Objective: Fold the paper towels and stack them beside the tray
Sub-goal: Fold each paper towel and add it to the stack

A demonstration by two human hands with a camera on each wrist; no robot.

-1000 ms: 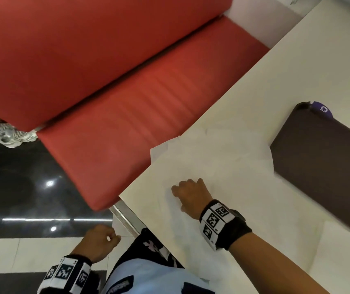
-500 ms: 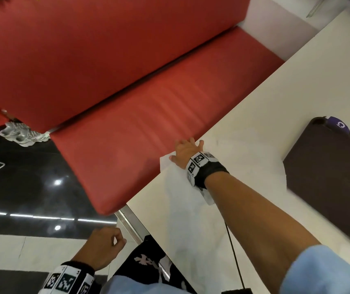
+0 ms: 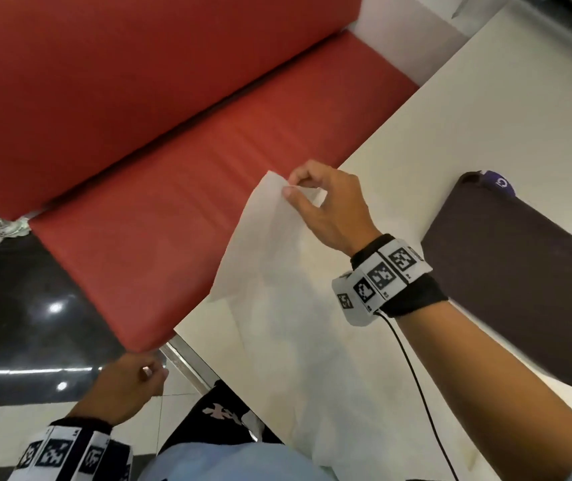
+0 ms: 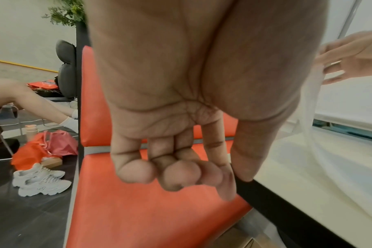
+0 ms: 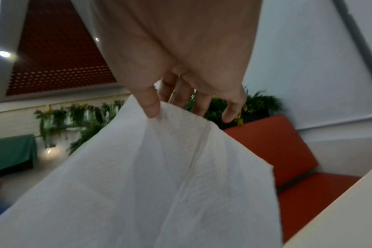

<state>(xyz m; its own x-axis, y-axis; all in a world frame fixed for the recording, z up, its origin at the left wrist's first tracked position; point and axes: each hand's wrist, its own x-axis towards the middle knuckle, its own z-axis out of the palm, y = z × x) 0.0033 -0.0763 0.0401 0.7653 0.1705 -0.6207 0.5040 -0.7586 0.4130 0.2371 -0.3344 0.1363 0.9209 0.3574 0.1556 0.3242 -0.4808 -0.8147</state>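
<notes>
A white paper towel [image 3: 267,258] lies spread on the white table [image 3: 486,98], left of the dark brown tray [image 3: 520,272]. My right hand [image 3: 289,187] pinches the towel's far corner between thumb and forefinger and holds it lifted off the table, over the table's left edge. In the right wrist view the raised paper towel [image 5: 159,176] hangs from my right hand [image 5: 157,114]. My left hand [image 3: 149,371] hangs below the table's near-left corner. Its fingers [image 4: 181,176] are loosely curled and hold nothing.
A red padded bench [image 3: 173,203] runs along the table's left side. A purple tag [image 3: 500,182] sits at the tray's far corner. White sneakers [image 4: 40,182] and an orange bag [image 4: 36,151] lie on the dark floor beyond the bench.
My right hand moved from the towel's near middle to its far-left corner, then pinched that corner and lifted it. My left hand stayed below the table edge.
</notes>
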